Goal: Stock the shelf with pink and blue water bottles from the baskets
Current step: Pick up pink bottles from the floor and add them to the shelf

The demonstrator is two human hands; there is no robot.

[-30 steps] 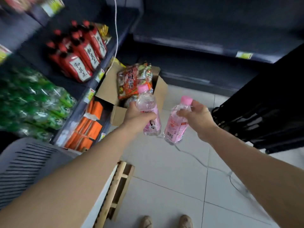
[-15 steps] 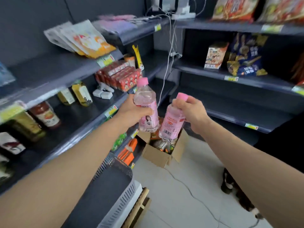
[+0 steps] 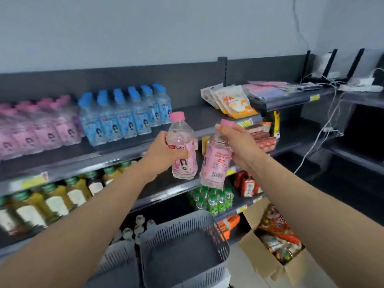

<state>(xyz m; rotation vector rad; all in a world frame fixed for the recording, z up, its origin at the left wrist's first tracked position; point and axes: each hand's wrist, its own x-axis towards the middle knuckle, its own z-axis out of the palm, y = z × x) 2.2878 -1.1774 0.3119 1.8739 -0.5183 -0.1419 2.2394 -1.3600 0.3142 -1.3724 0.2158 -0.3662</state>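
My left hand (image 3: 161, 153) grips a pink-capped water bottle (image 3: 182, 142) upright around its middle. A second pink bottle (image 3: 216, 165) hangs tilted from my right hand (image 3: 234, 140), which holds it by the neck and cap. Both bottles are in front of the dark top shelf (image 3: 207, 119). On that shelf stand rows of pink bottles (image 3: 41, 127) at the left and blue bottles (image 3: 124, 115) beside them. A grey slotted basket (image 3: 185, 227) sits below my arms; its inside looks bare.
Snack packets (image 3: 230, 100) lie on the shelf right of the blue bottles. Lower shelves hold yellow juice bottles (image 3: 52, 196), green drinks (image 3: 212, 198) and red packs (image 3: 264, 140). A cardboard box (image 3: 259, 256) of snacks stands on the floor at the right. White cables (image 3: 324, 129) hang at the far right.
The view has swung up from the floor and lower shelves to the top shelf with the pink and blue rows. Both hands have kept hold of their bottles and risen toward that shelf.
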